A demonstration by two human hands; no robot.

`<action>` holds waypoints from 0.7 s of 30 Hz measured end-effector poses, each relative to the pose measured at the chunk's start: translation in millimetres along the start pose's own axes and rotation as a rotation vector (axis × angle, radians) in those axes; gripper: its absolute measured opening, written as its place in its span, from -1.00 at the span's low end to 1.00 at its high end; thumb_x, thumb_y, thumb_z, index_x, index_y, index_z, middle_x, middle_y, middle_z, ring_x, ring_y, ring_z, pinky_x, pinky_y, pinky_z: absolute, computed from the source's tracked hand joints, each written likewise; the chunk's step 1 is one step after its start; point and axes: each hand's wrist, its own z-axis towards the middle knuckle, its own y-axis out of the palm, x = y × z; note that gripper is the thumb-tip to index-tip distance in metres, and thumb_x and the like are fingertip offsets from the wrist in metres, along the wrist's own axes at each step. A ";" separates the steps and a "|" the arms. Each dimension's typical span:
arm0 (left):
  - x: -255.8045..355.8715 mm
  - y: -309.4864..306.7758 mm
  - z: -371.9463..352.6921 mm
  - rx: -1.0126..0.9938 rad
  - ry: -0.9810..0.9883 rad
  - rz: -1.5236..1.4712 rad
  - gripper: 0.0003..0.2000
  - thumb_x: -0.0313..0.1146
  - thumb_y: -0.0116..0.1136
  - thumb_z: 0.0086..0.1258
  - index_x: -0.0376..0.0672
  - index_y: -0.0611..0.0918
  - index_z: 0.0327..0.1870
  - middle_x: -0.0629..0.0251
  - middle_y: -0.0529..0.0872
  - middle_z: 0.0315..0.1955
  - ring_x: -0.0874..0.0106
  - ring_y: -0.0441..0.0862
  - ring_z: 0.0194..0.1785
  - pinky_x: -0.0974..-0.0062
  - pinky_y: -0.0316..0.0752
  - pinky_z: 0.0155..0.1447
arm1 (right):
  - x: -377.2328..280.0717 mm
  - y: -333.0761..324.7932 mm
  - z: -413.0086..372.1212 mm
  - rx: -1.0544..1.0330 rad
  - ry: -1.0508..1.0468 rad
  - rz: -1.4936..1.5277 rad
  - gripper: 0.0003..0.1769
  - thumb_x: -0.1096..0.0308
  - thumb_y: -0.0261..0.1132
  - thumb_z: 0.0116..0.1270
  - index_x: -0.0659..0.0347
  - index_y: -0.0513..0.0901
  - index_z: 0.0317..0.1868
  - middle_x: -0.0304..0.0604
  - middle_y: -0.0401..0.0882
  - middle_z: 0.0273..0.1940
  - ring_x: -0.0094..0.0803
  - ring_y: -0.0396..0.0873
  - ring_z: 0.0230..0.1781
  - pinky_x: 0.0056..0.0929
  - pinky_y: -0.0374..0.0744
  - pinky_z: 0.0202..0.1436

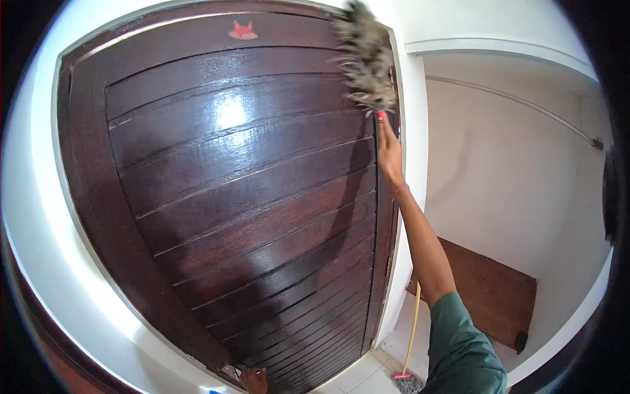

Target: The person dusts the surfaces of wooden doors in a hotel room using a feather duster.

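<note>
My right hand (388, 150) is raised and closed around the pink handle of a feather duster (366, 58). Its grey-brown feathers rest against the upper right corner of a dark brown slatted wooden door (236, 197). The arm reaches up along the door's right edge, with a thin bracelet at the wrist and a green sleeve at the shoulder. My left hand (253, 379) shows only partly at the bottom of the picture, touching the lower part of the door; whether it grips anything I cannot make out.
A white frame (410, 171) surrounds the door. A small red sticker (243, 30) sits near the door's top. To the right lies a white-walled alcove with a brown board (489, 292) leaning low, and a yellow-handled broom (412, 335) on the tiled floor.
</note>
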 end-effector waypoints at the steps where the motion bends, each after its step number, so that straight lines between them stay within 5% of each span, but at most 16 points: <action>1: -3.5 7.1 -0.6 0.050 0.013 0.024 -0.53 0.06 0.11 0.44 -0.28 0.72 -0.19 -0.15 0.70 -0.18 -0.12 0.58 -0.01 -0.12 0.33 0.28 | 9.4 0.9 8.1 0.041 0.065 0.011 -0.48 0.23 -0.03 0.61 -0.26 0.23 0.53 0.23 0.63 -0.43 -0.43 0.30 -0.70 -0.21 0.40 -0.52; 3: 5.7 0.4 -3.2 0.233 0.120 0.017 -0.56 0.04 0.13 0.43 -0.24 0.72 -0.19 -0.12 0.71 -0.19 -0.09 0.58 -0.01 -0.10 0.35 0.26 | 10.5 -1.6 11.7 0.067 0.107 0.022 -0.48 0.21 -0.03 0.62 -0.26 0.22 0.54 0.15 0.63 -0.44 -0.47 0.19 -0.72 -0.27 0.39 -0.57; 5: 20.8 -5.9 3.5 0.506 0.316 -0.055 -0.59 0.02 0.13 0.43 -0.21 0.71 -0.19 -0.08 0.72 -0.22 -0.06 0.59 -0.02 -0.08 0.38 0.24 | 4.4 -2.0 5.8 0.014 -0.148 0.033 -0.50 0.19 -0.06 0.63 -0.27 0.24 0.53 0.05 0.53 -0.55 -0.49 0.20 -0.71 -0.28 0.37 -0.57; 7: 18.7 -7.0 2.1 0.405 0.304 -0.082 -0.62 0.00 0.14 0.43 -0.20 0.71 -0.18 -0.05 0.73 -0.24 -0.04 0.60 -0.04 -0.06 0.40 0.21 | -3.3 -8.1 -0.6 -0.006 -0.404 0.004 -0.52 0.18 -0.08 0.64 -0.32 0.27 0.52 -0.03 0.55 -0.57 -0.49 0.16 -0.71 -0.27 0.35 -0.59; 10: 6.0 5.9 -1.0 0.382 0.255 -0.089 -0.62 0.00 0.13 0.43 -0.18 0.72 -0.18 0.00 0.73 -0.25 0.01 0.62 -0.08 -0.04 0.43 0.16 | -4.0 -20.0 3.3 -0.128 0.040 -0.270 -0.52 0.18 -0.08 0.64 -0.33 0.27 0.51 0.05 0.74 -0.35 -0.38 0.40 -0.72 -0.21 0.45 -0.52; 11: 5.0 10.4 1.7 0.406 0.230 -0.090 -0.62 0.01 0.13 0.43 -0.17 0.73 -0.18 0.01 0.74 -0.25 0.03 0.62 -0.10 -0.04 0.43 0.14 | -17.9 -24.6 3.5 -0.083 0.179 -0.178 -0.52 0.18 -0.09 0.64 -0.28 0.27 0.51 0.16 0.70 -0.07 -0.20 0.65 -0.58 -0.20 0.57 -0.41; 14: -1.8 3.5 7.4 -0.128 -0.023 0.176 -0.60 0.03 0.11 0.43 -0.15 0.74 -0.19 0.06 0.74 -0.25 0.08 0.63 -0.15 -0.01 0.45 0.07 | 51.5 24.7 12.5 0.363 -0.320 -0.060 -0.52 0.17 -0.10 0.64 -0.22 0.28 0.51 0.23 0.65 0.02 -0.11 0.73 -0.44 -0.19 0.64 -0.33; 17: -9.0 24.3 -1.2 0.243 0.145 0.057 -0.57 0.07 0.08 0.44 -0.16 0.74 -0.23 0.07 0.75 -0.25 0.08 0.63 -0.15 -0.01 0.45 0.06 | -18.5 7.1 -23.5 -0.049 -0.253 0.054 -0.49 0.22 -0.04 0.61 -0.19 0.23 0.53 0.23 0.58 0.11 -0.10 0.66 -0.56 -0.12 0.64 -0.32; 21: -15.8 20.5 -6.0 0.313 0.177 0.058 -0.59 0.05 0.10 0.42 -0.14 0.75 -0.20 0.08 0.75 -0.24 0.06 0.65 -0.09 -0.02 0.46 0.09 | -35.0 -1.7 -25.1 -0.241 -0.199 -0.132 -0.48 0.22 -0.02 0.61 -0.11 0.24 0.53 0.20 0.69 -0.02 -0.22 0.66 -0.51 -0.14 0.60 -0.33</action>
